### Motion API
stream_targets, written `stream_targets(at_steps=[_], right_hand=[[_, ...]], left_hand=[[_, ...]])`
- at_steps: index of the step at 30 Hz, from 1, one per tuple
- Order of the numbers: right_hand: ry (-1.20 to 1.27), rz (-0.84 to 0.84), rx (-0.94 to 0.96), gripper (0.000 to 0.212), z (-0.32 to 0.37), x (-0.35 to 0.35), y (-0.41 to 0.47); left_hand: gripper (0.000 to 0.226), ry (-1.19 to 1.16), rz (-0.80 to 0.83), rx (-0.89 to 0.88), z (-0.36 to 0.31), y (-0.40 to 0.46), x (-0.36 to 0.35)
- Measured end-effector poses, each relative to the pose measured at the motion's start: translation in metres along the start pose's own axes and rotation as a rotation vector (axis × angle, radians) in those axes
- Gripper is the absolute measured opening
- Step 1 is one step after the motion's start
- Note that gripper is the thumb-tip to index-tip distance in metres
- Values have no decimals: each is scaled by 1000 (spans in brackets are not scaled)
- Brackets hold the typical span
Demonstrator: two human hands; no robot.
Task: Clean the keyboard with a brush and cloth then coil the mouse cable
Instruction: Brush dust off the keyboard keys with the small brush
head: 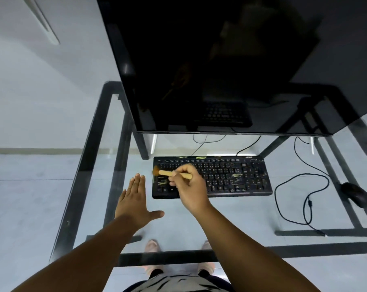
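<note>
A black keyboard (224, 175) with yellowish dirt patches on its keys lies on the glass desk (252, 216). My right hand (192, 187) grips a wooden-handled brush (167, 173), whose bristles touch the keyboard's far left edge. My left hand (134, 201) rests flat on the glass left of the keyboard, fingers apart and holding nothing. A black mouse (356, 193) sits at the right, and its black cable (298, 194) trails in loose loops across the glass. No cloth is in view.
A large dark monitor (210, 66) stands behind the keyboard and overhangs it. The desk's black metal frame (87, 165) shows through the glass. More cables (207, 142) run behind the keyboard. My feet show below the desk's front edge.
</note>
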State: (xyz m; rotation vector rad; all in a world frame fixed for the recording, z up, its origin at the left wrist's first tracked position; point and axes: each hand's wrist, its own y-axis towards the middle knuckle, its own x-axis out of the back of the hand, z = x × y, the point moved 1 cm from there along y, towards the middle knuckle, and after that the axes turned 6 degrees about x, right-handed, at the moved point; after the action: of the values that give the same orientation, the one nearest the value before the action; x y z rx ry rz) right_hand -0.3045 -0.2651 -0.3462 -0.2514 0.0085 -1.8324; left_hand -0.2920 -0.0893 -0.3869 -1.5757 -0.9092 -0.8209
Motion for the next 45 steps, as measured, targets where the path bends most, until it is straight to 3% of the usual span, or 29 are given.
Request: stream_targets(at_steps=[2,4,6,8,10,13,15,17,19,21,23,25,27,28,31,34,36,38,40,43,45], right_hand=[[-263,-5,70,5,-5,-4,-1],[-433,-164,155,7,-6,-2,-2],[-385,-268,216,8,-3,-1,-5],[-275,-153,211,6,0,-6,-7],[-315,-9,179,4,-2,-11,-10],[-511,-184,214,7,-9,-9,-13],[-426,-248,234,8,-11,-4,-15],[-317,-119,216,9,-11,-3,-16],[-385,-37,198,7,-14,1,-19],[-500,-157,215,9,-17,7,-21],[-449,-265,242,9,-13,12,-22],[-311,-159,224,10,-11,11,-23],[-326,-11,182,8,-10,10,-25],[-395,-17,186,8,-12,10,-26],[-494,-255,214,8,-12,18,-26],[-340,-177,202,9,-9,22,-24],[-415,-99,176,8,-12,25,-25],[-546,-220,165,8,-14,32,-26],[-484,-330,171,8,-13,37,-27],[-338,-159,157,8,-15,41,-29],[-424,-137,150,8,-20,46,-31]], left_hand=[[128,-2,20,-15,6,2,1],[126,1,18,-32,9,2,0],[126,0,7,-40,11,3,0],[125,7,1,-50,12,3,-1],[124,14,-2,-57,13,3,-1],[125,5,-8,-60,14,3,-1],[126,9,-10,-63,14,3,-2],[126,10,-18,-64,15,4,-3],[126,3,-21,-65,15,4,-4],[126,7,-23,-64,15,4,-4],[125,13,-21,-64,14,4,-4],[125,9,-29,-69,13,3,-4],[124,1,-43,-66,13,2,-4],[124,-4,-47,-63,13,2,-4],[124,-15,-60,-57,12,2,-6],[124,-13,-70,-64,9,2,-7],[123,-11,-79,-66,6,2,-6],[123,-17,-91,-71,2,2,-6],[121,-15,-98,-90,-3,2,-5],[120,-32,-118,-127,-12,1,-4],[119,-43,-127,-146,-17,2,-5]])
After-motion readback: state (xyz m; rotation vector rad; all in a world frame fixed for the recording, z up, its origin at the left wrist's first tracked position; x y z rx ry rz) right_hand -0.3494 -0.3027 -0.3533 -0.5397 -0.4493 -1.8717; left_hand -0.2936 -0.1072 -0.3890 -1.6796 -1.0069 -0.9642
